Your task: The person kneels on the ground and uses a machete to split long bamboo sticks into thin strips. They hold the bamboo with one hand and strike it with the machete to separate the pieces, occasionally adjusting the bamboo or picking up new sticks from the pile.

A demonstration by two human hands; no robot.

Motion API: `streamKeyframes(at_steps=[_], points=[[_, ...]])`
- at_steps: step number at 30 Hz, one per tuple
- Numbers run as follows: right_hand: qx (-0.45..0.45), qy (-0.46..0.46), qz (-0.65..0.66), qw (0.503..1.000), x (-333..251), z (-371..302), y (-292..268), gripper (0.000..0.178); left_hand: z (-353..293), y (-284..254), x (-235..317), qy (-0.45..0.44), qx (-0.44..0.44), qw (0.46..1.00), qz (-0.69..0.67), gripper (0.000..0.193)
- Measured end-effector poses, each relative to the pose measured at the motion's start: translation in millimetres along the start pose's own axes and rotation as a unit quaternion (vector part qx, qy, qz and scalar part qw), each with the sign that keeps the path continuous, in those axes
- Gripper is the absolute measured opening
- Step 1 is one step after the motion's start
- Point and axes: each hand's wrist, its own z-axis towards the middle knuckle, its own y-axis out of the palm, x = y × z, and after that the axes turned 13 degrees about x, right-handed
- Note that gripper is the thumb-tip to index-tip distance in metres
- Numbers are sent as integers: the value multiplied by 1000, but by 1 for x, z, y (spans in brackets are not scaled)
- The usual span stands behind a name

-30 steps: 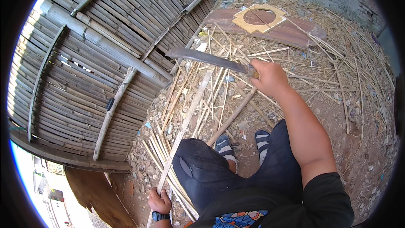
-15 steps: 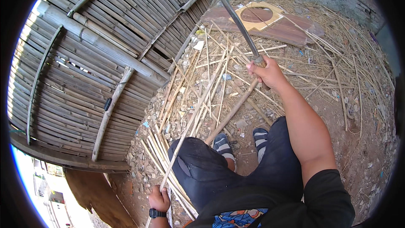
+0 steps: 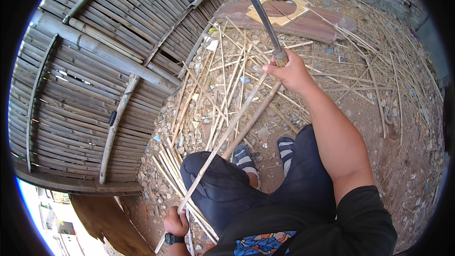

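1. Above the bent left knee, the right hand is wrapping its fingers tight around the handle of a long dark blade, which is pointing up and away toward the top of the view.
2. Just left of and below that knee, the left hand is closing on the near end of a long bamboo strip; a dark watch is sitting on its wrist.
3. The strip is running from that hand across the knee and slanting up toward the right hand, with its far end lying near and below the blade handle.
4. Beyond the knee, two feet in striped sandals are resting on the dirt, with a thicker bamboo pole lying just beside the strip.
5. Farther out from the knee, split bamboo slivers are littering the ground.
6. Left of the knee, a woven bamboo panel is leaning; far beyond it, a reddish board with a pale cut-out frame is lying flat.
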Motion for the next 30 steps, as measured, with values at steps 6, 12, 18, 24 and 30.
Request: streamKeyframes(at_steps=[6, 12, 18, 24, 30], points=[[59, -85, -87, 991, -5, -4, 6, 33, 1, -2, -2, -56, -133, 982, -123, 43], [88, -100, -86, 987, -8, 1, -2, 39, 1, -10, -3, -260, -353, 812, -386, 44], [85, -159, -203, 962, -11, 2, -5, 39, 15, -26, 12, -289, -398, 775, -396, 44], [0, -224, -375, 900, -33, -10, 1, 38, 11, -32, 17, -188, -308, 894, -266, 50], [12, -121, -267, 956, -27, -4, -1, 37, 5, -37, 14, -102, -247, 945, -190, 50]])
